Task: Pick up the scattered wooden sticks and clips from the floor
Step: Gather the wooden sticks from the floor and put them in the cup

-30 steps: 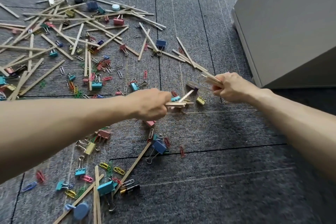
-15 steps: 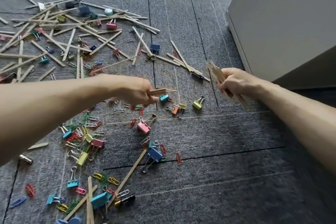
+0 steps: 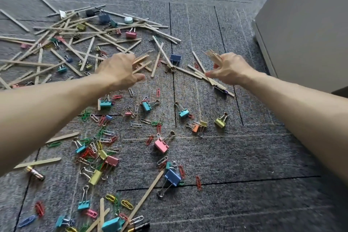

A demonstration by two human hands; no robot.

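Two hands out over grey carpet (image 3: pixel 244 156).

Left hand (image 3: pixel 118 71): fingers curled round two or three sticks (image 3: pixel 140 60), ends poking out to the right, thumb loose below.

Right hand (image 3: pixel 230 70): upper fingers clamped on a small bundle (image 3: pixel 212 55) of more sticks, too blurred to count. Thumb and forefinger down at the sticks on the floor; contact not clear.

On the floor:
- Dozens of sticks criss-crossed in a heap (image 3: pixel 62 43) at upper left, trailing across to just under the right hand. Too tangled for an exact count.
- Four or five strays well apart from the heap, at lower left and bottom.
- Binder clips (image 3: pixel 161 145): upward of twenty, in teal, pink, yellow, blue and orange.
  - Three teal in a loose row between the forearms.
  - A yellow, an orange and a lime one near the right forearm.
- Paper clips (image 3: pixel 105 133): many more, uncounted, thickest beside the left forearm.

Other things:
- One battery (image 3: pixel 34 173) at lower left, just beside a stray stick.
- One pale round cap (image 3: pixel 128 19) at the heap's far edge.
- A grey cabinet (image 3: pixel 301 24) at right, close to the right hand.

In the way:
- A dark blue binder clip (image 3: pixel 175 58) sitting on crossed sticks between the hands.
- A dark clip (image 3: pixel 220 88) lying against the sticks below the right wrist.
- Both forearms covering part of the litter.
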